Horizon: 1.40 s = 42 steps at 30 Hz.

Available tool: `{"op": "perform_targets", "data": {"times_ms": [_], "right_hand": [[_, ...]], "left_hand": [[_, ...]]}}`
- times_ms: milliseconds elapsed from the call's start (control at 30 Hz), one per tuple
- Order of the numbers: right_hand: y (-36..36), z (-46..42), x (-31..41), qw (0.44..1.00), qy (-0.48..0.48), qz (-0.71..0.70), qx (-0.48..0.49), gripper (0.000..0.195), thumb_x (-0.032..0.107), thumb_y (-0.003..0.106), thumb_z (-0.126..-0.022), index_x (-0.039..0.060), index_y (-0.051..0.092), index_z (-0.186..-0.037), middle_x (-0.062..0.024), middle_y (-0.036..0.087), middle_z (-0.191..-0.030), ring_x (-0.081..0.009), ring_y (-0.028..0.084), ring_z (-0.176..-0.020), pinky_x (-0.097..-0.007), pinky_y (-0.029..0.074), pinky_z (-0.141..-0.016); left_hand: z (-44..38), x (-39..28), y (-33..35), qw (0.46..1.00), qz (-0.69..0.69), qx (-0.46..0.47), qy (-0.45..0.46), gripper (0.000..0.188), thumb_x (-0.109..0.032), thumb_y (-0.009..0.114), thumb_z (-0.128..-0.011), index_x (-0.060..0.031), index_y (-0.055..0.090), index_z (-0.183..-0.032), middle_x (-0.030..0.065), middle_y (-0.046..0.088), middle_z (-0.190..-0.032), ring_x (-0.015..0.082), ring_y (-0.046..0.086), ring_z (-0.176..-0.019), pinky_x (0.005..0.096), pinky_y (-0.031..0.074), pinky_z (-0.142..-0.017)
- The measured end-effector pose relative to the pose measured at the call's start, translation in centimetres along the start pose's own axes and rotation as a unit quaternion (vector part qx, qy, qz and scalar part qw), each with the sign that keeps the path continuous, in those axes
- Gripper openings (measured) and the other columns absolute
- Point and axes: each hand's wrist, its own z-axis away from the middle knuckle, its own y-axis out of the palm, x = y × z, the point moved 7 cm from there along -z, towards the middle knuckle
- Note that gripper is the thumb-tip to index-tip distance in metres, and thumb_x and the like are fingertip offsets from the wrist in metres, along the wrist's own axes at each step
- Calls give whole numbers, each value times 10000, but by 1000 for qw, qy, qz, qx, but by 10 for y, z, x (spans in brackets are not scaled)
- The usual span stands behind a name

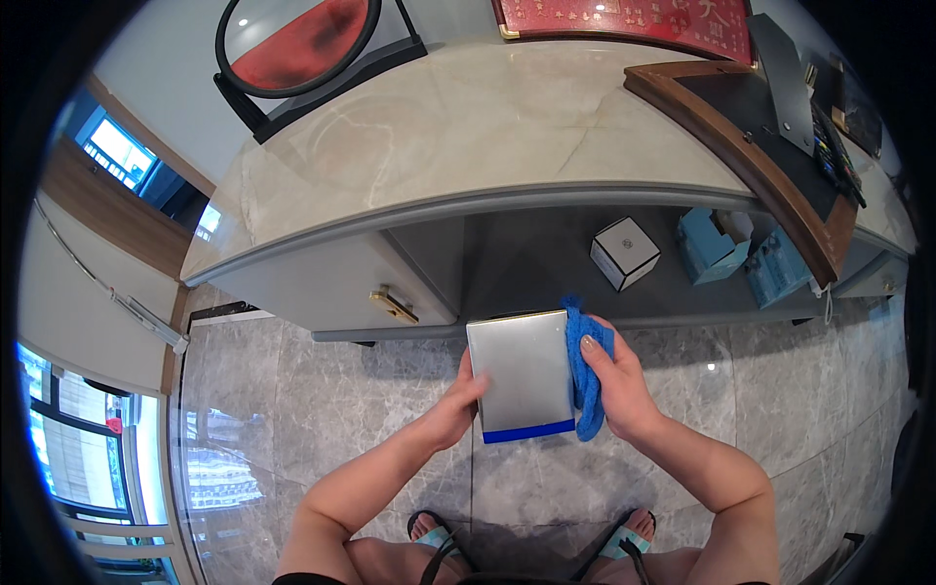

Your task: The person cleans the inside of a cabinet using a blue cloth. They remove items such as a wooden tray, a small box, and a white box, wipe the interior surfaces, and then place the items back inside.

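Note:
In front of me, above the tiled floor, I hold a silver box (521,373) with a blue band along its near edge. My left hand (462,402) grips its left side, the thumb lying on the silver face and the other fingers hidden beneath. A bunched blue cloth (585,365) hangs along the right side of the box. Between thumb and fingers, my right hand (625,380) presses that cloth against the box's edge.
A marble-topped cabinet (468,131) spans the view ahead. Its open shelf (526,263) holds a white box (625,252) and two light-blue boxes (713,245). On top stand a round black-framed ornament (300,47), a red plaque (629,25) and a brown wooden frame (731,139) overhanging the front edge.

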Motion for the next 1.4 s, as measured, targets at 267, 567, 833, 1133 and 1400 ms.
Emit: {"op": "perform_targets", "data": {"times_ms": [267,567,833,1133,1400], "right_hand": [[3,0,11,956,-135,261,-3,431,278,502,-960,3,442,-1287,-134,482,-1149,-171,471,-1086,-297,375,-948],[-9,-2,-6,997,-22,-52,-49,366,263,499,-970,39,465,-1258,-14,572,-1058,-81,526,-948,-235,438,-866],[-9,2,7,987,-129,96,-24,458,225,549,-939,-15,417,-1306,-94,493,-1171,-152,492,-1056,-281,396,-941],[2,15,18,942,-229,243,-18,444,130,583,-875,-28,438,-1263,-148,468,-1147,-238,497,-1046,-324,392,-928],[-7,34,-21,945,-188,258,70,293,123,624,-811,-32,538,-1044,-139,530,-993,-245,532,-901,-327,431,-808]], "left_hand": [[9,9,-1,994,98,32,-25,675,-251,633,-822,-13,316,-1369,134,477,-1301,231,499,-1179,382,406,-996],[1,12,-4,981,191,-8,-9,544,-439,417,-960,-46,400,-1335,100,491,-1309,239,494,-1189,409,410,-1004],[-9,2,0,997,30,-34,-56,511,-450,317,-993,-244,199,-1447,51,343,-1410,211,340,-1297,429,382,-982],[-2,8,-5,998,-40,55,4,907,-282,695,-793,-206,73,-1448,64,316,-1367,221,336,-1254,433,341,-1014],[23,58,-46,989,-131,22,-58,1067,15,757,-598,-133,105,-1429,83,347,-1309,195,372,-1208,341,445,-903]]}}
